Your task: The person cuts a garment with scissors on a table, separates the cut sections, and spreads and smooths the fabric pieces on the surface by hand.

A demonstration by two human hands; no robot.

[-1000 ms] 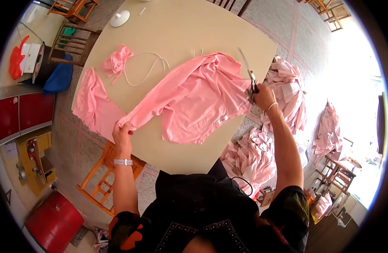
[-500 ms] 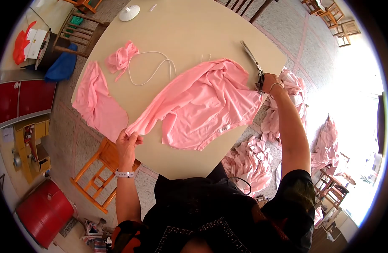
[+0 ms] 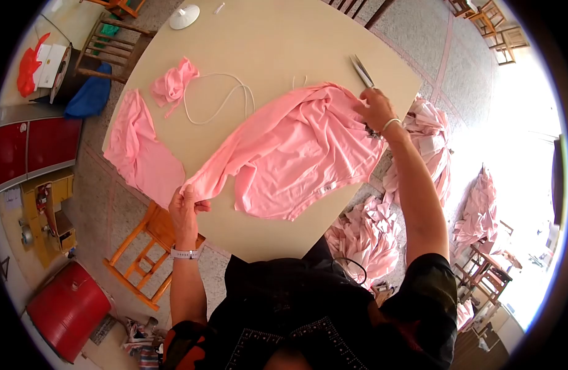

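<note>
A large pink garment [image 3: 302, 148] lies wrinkled across the table [image 3: 284, 43]. My left hand [image 3: 185, 209] pinches its lower left end between thumb and fingers. At the garment's right end, my right hand [image 3: 377, 112] is over the scissors, fingers apart and pointing left. The scissors' blades [image 3: 363, 71] stick out beyond the hand, slightly parted; their dark handles show partly under the palm. A separate pink cloth piece [image 3: 136, 142] hangs over the table's left edge. Near it are a crumpled pink piece [image 3: 173, 83] and a loop of white cord [image 3: 225, 98].
A white lid-like object [image 3: 184, 16] sits at the table's far left. Heaps of pale pink cloth [image 3: 367, 237] stand on the floor to the right. A wooden chair [image 3: 142, 253] is by the near left edge, and a dark wooden chair [image 3: 114, 52] farther up.
My right hand first carried the scissors slightly right, then shifted left over them and loosened its fingers. My left hand keeps its pinch on the garment, which has been drawn straighter.
</note>
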